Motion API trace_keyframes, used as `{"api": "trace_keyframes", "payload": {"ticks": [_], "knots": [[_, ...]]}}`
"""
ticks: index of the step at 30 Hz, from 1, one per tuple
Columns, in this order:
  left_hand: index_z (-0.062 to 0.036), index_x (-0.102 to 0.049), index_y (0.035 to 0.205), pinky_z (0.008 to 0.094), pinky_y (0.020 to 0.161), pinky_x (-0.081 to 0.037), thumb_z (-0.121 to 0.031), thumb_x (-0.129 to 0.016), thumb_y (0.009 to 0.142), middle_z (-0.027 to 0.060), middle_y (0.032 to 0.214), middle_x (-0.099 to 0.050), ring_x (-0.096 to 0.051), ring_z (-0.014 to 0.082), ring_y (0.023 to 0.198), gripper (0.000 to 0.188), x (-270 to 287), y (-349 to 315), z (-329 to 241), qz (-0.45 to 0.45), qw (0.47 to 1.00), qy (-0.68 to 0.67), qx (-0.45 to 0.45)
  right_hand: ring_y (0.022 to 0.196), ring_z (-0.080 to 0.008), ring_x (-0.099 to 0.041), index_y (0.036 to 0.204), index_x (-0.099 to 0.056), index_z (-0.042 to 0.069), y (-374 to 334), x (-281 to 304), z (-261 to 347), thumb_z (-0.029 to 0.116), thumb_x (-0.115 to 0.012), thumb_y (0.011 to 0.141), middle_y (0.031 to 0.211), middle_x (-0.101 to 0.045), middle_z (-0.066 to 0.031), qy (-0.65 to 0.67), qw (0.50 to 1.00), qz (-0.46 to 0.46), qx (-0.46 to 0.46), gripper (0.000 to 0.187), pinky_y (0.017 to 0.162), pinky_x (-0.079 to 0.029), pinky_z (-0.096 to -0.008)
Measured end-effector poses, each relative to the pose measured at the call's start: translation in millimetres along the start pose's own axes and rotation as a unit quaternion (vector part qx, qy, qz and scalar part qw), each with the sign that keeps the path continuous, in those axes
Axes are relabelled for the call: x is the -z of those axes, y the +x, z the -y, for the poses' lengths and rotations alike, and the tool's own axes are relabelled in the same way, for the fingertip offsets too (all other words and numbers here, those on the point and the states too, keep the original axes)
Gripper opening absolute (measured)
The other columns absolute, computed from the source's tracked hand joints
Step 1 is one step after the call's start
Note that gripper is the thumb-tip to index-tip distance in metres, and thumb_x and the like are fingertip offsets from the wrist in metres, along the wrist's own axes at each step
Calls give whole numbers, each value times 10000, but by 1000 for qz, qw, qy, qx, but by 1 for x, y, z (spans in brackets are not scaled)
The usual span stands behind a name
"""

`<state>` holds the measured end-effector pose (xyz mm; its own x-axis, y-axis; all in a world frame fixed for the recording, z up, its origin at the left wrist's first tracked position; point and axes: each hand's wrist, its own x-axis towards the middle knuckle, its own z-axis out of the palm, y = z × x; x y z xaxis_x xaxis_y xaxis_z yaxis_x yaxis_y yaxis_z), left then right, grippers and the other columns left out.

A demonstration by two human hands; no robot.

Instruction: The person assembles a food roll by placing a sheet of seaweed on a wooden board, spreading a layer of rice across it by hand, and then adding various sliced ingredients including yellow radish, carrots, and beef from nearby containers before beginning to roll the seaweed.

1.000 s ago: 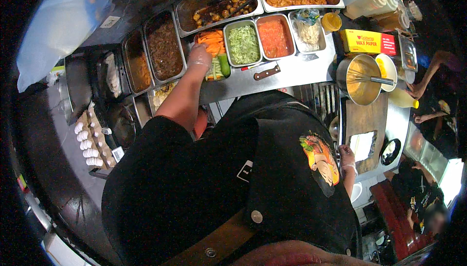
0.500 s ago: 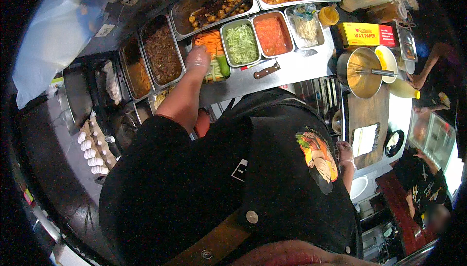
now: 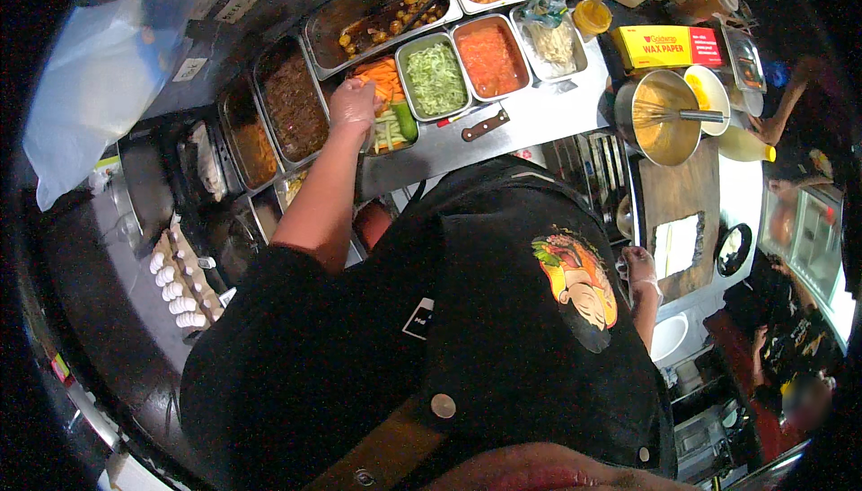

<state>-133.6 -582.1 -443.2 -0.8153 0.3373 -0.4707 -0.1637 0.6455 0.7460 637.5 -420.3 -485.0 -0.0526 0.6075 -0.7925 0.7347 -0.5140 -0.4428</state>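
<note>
My left hand (image 3: 353, 107), in a clear plastic glove, is over the left edge of a tray with carrot strips (image 3: 382, 76) and cucumber sticks (image 3: 386, 132). Its fingertips are pinched together by the carrots; what is between them is too small to make out. A piece of whole cucumber (image 3: 404, 121) lies beside the sticks. My right hand (image 3: 639, 268), also gloved, is low by the near left edge of a wooden board (image 3: 664, 195). Its fingers are curled in, and anything inside is hidden. On the board, next to this hand, lies a dark sheet topped with a white layer (image 3: 680, 244).
Trays of shredded greens (image 3: 435, 78), diced red filling (image 3: 489, 56) and dark meat (image 3: 292, 100) line the counter. A knife (image 3: 486, 126) lies in front. A bowl with a whisk (image 3: 660, 118) stands beyond the board. Eggs (image 3: 175, 289) sit far left; other people are at right.
My left hand has drawn back slightly left from the carrots, its fingertips now showing pinched. My right hand stays by the board. The whole view has shifted a little.
</note>
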Motion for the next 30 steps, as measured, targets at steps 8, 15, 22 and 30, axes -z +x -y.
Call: {"api": "trace_keyframes", "payload": {"ticks": [8, 15, 22, 30], "knots": [[-21, -656, 1217, 336, 847, -625, -204, -709, 1112, 63, 1045, -687, -714, 174, 912, 218, -53, -112, -114, 290, 938, -191, 10, 1135, -274, -743, 1265, -763, 51, -71, -19, 194, 387, -680, 1090, 1156, -791, -164, -155, 974, -13, 167, 387, 1008, -557, -414], [29, -668, 1256, 303, 799, -612, -122, -652, 1135, 90, 1078, -757, -733, 143, 879, 194, -206, -217, -156, 515, 847, -105, -82, 982, -263, -758, 1344, -692, 71, -114, -46, 302, 329, -799, 1024, 1053, -767, -128, -41, 907, -7, 420, 424, 895, -603, -396], [34, -673, 1243, 311, 866, -619, -112, -703, 1106, 108, 1083, -760, -747, 166, 926, 203, -355, -321, -157, 628, 772, 13, -97, 1003, -366, -783, 1163, -771, 61, -116, 28, 186, 393, -718, 1038, 1054, -804, -195, 73, 952, -142, 261, 359, 920, -604, -471], [12, -721, 1235, 312, 865, -605, -131, -722, 1073, 100, 1057, -791, -769, 162, 930, 216, -540, -378, -94, 660, 697, 197, -199, 1149, -380, -756, 1272, -773, 70, -66, 112, -44, 378, -622, 1104, 1227, -797, -203, -26, 950, -301, 78, 381, 1011, -578, -460]]}}
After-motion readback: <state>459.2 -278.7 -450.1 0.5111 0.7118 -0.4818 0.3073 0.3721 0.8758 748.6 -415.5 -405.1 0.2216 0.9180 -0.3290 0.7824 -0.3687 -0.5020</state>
